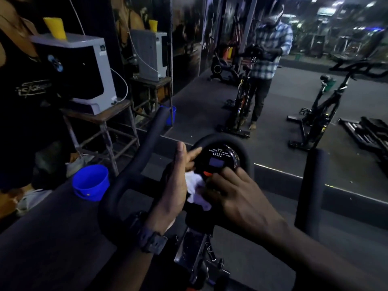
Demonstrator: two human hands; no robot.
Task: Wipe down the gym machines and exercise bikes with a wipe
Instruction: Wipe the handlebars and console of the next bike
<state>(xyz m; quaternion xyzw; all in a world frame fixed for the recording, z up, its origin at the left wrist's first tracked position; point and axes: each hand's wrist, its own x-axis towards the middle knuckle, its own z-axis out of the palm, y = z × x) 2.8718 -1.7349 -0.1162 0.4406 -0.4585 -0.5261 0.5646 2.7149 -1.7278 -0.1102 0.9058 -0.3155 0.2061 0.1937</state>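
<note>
While your left hand [178, 185] steadies the bike console [219, 162] (fingers straight), your right hand [235, 192] presses the white wipe [196, 190] against its lower edge, fingers loosely bent.

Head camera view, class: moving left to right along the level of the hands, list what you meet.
blue bucket → left handlebar → left hand → white wipe → right hand → right handlebar
</note>
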